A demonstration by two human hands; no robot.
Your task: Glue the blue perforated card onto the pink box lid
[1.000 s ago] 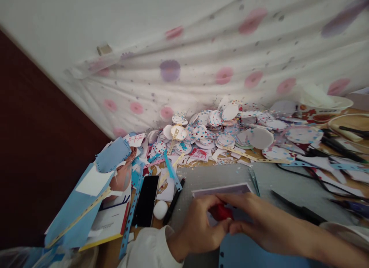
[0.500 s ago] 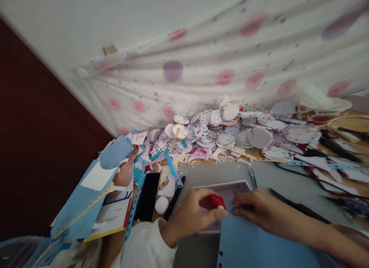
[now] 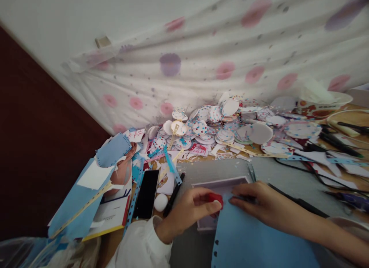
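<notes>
My left hand is closed around a small red craft punch, thumb on its near side; the fingers hide much of it. The punch is at the upper left corner of a sheet of blue paper. Dark, heart-like holes run along the sheet's left edge. My right hand pinches the sheet's upper edge, just right of the punch. Beneath both hands lies a shallow pale box, partly covered by the paper.
A heap of round white discs and paper scraps lines the back. Left of my hands lie a phone, a white ball and a black pen. A black cable and a purple-handled tool lie right.
My left hand and the red punch have shifted slightly left. The paper's left edge has also moved a little left, with my right hand still pinching the sheet. The view has shifted slightly.
</notes>
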